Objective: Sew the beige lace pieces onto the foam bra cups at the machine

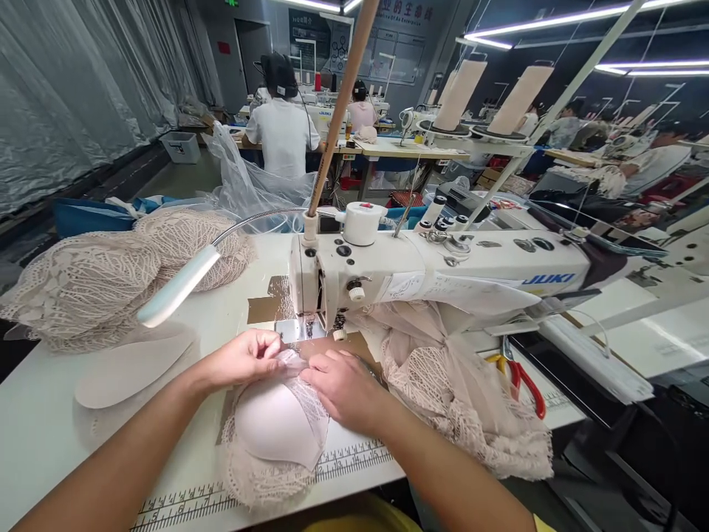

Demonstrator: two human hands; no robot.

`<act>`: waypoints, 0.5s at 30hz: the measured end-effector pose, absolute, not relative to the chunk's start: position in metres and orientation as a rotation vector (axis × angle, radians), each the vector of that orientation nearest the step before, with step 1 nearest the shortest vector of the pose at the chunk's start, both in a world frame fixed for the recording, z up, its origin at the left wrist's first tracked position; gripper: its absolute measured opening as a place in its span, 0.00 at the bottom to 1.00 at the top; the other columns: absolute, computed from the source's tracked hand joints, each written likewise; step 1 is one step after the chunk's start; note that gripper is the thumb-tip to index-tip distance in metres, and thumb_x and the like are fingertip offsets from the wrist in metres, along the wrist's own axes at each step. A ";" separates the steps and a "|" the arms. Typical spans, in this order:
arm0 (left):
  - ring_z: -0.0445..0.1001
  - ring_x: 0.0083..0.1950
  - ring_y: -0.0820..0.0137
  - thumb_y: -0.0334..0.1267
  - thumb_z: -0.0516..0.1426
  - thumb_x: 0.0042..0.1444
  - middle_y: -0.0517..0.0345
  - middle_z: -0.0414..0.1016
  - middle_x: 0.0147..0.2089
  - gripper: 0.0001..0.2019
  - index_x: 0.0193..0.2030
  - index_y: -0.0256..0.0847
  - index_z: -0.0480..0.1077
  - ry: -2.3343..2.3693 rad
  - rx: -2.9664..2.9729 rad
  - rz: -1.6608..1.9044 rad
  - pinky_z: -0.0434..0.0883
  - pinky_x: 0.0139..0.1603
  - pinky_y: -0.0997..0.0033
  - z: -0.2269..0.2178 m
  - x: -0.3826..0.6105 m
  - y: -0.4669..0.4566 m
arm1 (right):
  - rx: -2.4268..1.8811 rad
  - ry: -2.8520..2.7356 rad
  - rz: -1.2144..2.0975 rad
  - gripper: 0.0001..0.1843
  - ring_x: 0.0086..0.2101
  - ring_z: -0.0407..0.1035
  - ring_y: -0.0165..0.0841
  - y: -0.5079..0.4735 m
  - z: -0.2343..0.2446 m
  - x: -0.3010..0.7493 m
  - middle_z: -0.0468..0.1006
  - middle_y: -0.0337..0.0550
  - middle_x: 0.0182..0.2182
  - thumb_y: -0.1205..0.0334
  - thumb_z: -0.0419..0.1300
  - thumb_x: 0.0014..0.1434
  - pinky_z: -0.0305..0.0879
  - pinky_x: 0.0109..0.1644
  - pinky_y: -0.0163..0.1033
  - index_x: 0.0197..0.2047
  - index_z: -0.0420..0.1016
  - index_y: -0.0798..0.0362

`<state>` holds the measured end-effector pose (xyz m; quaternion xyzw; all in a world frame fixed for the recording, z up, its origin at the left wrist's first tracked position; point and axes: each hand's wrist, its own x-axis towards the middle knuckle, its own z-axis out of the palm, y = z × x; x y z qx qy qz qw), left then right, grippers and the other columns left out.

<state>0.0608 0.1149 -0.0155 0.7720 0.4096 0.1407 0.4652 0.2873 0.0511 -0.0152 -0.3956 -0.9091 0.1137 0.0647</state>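
A pale moulded bra cup (271,425) with beige lace around it lies in front of the sewing machine (365,258). My left hand (244,360) pinches the sheer lace edge (291,362) at the top of the cup. From the other side my right hand (346,388) grips the same edge, its fingers curled and partly hidden. Both hands are just in front of the presser foot (309,325), apart from it. Lamplight shines brightly on the needle area.
Bundled lace pieces (94,281) and flat foam pads (133,369) lie at left, under a lamp (180,284). More lace (465,399) and red-handled scissors (523,384) are at right. A printed ruler (354,462) runs along the front edge. A co-worker (282,125) sits ahead.
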 end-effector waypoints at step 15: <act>0.65 0.62 0.52 0.37 0.52 0.60 0.43 0.68 0.61 0.17 0.55 0.37 0.70 1.133 2.664 0.382 0.66 0.60 0.48 -0.030 0.084 0.061 | -1.355 -2.628 0.228 0.08 0.32 0.59 0.34 0.062 -0.031 0.298 0.71 0.42 0.28 0.73 0.54 0.54 0.55 0.37 0.38 0.29 0.73 0.55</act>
